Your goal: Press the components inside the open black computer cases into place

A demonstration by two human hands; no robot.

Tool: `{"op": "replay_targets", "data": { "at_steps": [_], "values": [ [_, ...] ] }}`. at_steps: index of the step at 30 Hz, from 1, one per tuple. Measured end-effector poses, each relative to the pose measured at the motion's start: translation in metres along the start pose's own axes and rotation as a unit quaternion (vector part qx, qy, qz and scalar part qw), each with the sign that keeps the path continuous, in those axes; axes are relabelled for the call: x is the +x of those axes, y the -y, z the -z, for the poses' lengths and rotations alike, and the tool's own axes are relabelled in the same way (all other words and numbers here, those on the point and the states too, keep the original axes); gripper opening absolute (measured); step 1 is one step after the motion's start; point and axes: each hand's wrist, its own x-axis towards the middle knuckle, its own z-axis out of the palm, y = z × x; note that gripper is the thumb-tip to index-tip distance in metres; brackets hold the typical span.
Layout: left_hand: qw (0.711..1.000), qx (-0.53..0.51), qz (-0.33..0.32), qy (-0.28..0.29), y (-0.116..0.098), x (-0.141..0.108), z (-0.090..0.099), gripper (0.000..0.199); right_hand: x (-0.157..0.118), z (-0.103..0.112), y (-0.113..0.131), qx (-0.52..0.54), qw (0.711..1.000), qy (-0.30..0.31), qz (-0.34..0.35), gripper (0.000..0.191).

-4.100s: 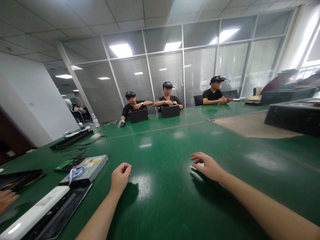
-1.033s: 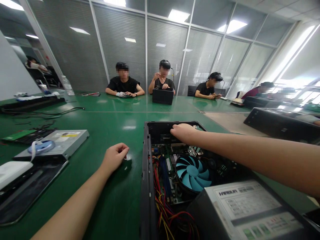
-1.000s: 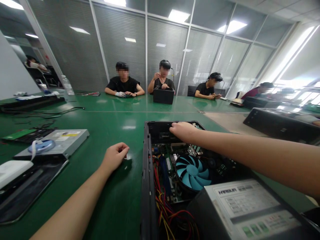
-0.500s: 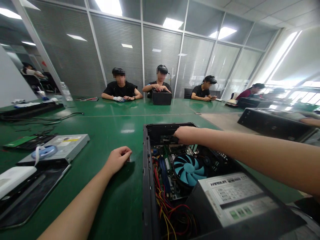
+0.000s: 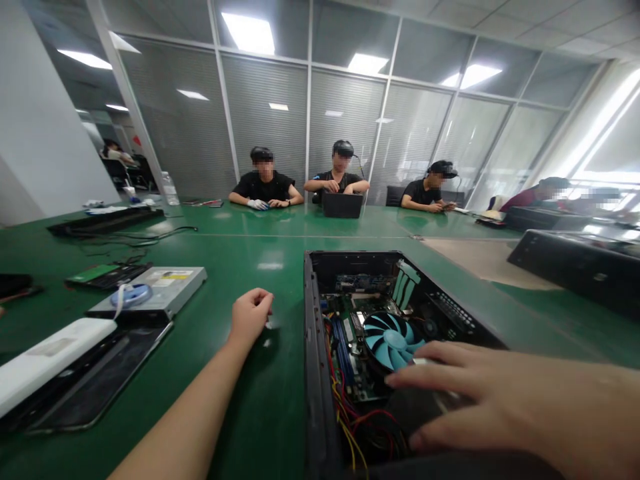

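In the head view an opened computer case (image 5: 314, 360) lies on the table in front of me. Inside are a cooling fan (image 5: 395, 340) with light-blue blades, a green circuit board and a bundle of red and yellow cables (image 5: 345, 420). My right hand (image 5: 475, 393) is open, fingers spread over the power supply, which it mostly hides; whether it touches is unclear. Left of the case, my left hand (image 5: 251, 315) rests closed on the green table (image 5: 240, 267), fingers curled. Whatever it may hold is hidden.
At left lie a grey optical drive (image 5: 183, 287) with a blue ring on top, a white power strip (image 5: 60, 357) and a dark panel (image 5: 110, 393). Another black case (image 5: 575, 273) stands at right. Several people sit across the table, one behind a dark box (image 5: 343, 205).
My right hand has moved from the case's far end back toward me, over the power supply, and its fingers have spread. My left hand stays beside the case. The view has swung left.
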Motion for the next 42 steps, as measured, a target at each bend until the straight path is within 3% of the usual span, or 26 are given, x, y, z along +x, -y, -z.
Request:
{"op": "replay_targets", "data": {
  "at_steps": [3,5,6,8,10,12,14,18,22,25,29,34,42],
  "values": [
    [0.987,-0.046,0.028,-0.149,0.006,0.004,0.015,0.022,0.057,0.024,-0.045,0.042,0.989,0.090,0.110,0.081],
    [0.977,-0.034,0.035,-0.209,0.010,0.006,0.026,0.022,0.109,0.026,-0.079,0.008,0.992,0.059,0.113,0.091],
    [0.974,-0.012,0.029,-0.223,0.011,0.007,0.031,0.022,0.136,0.022,-0.095,-0.021,0.997,0.007,0.076,0.095],
    [0.974,0.049,-0.003,-0.221,0.011,0.006,0.036,0.023,0.188,0.004,-0.116,-0.085,0.987,-0.131,-0.044,0.088],
    [0.976,0.104,-0.042,-0.185,0.007,0.005,0.037,0.024,0.229,-0.021,-0.125,-0.125,0.949,-0.241,-0.162,0.077],
    [0.979,0.132,-0.071,-0.139,0.004,0.003,0.034,0.024,0.254,-0.049,-0.123,-0.117,0.925,-0.274,-0.237,0.074],
    [0.981,0.139,-0.086,-0.106,0.002,0.002,0.030,0.024,0.264,-0.074,-0.118,-0.091,0.931,-0.250,-0.248,0.073],
    [0.983,0.138,-0.092,-0.081,0.002,0.002,0.024,0.025,0.242,-0.116,-0.113,-0.046,0.962,-0.192,-0.191,0.057],
    [0.984,0.137,-0.092,-0.064,0.003,0.003,0.023,0.026,0.188,-0.146,-0.116,0.026,0.968,-0.172,-0.178,0.050],
    [0.985,0.138,-0.082,-0.062,0.002,0.004,0.022,0.026,0.141,-0.161,-0.119,0.074,0.961,-0.194,-0.182,0.045],
    [0.987,0.132,-0.085,-0.043,-0.003,0.002,0.019,0.026,0.096,-0.167,-0.137,0.167,0.929,-0.265,-0.198,0.036],
    [0.987,0.138,-0.075,-0.017,-0.008,-0.004,0.017,0.026,0.083,-0.157,-0.163,0.215,0.876,-0.369,-0.225,0.027],
    [0.989,0.143,-0.046,-0.005,-0.019,-0.012,0.024,0.026,0.083,-0.159,-0.162,0.286,0.862,-0.373,-0.188,0.025]
  ]
}}
